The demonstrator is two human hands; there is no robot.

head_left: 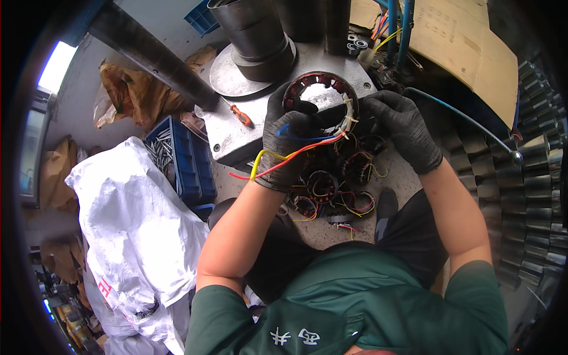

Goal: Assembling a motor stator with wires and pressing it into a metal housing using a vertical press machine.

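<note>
Over the bench (236, 139), left hand (287, 145) clamps the stator (319, 94); right hand (405, 130) pinches its rim. Looks heavy, rigid; loose wires (278, 161) snag, so hold the core.

The stator (322, 97) is a ring of dark stacked laminations, its inner slots wound with reddish copper coils, the centre open so the grey metal press plate shows through. It stands tilted on edge at the front of that plate, its open face turned up. A white-sleeved bundle runs down its right side. Its lead wires (284, 157), red, yellow and blue, trail out from the lower right edge and sweep leftward in loose curves.
</note>
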